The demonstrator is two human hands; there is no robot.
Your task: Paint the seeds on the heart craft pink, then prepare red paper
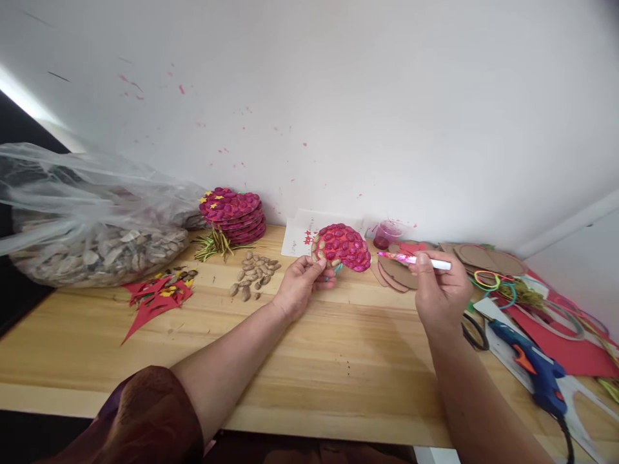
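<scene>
Bumpy piece [345, 246]: magenta bumps cover red base, tan patch shows at left edge. Stack [239, 222]: magenta, yellow stars [213, 206] dot top. Pen-like tool [407, 259]: white, pink-smeared. Glue gun [539, 370]: blue, orange trigger [524, 359]. Wall [435, 129]: white, pink-spattered.

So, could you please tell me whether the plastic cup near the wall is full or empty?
Neither: the cup looks partly filled; dark red liquid shows low inside, beneath see-through sides.

A craft workspace, shown by the glue gun [529, 364] and paint cup [387, 234].
</scene>
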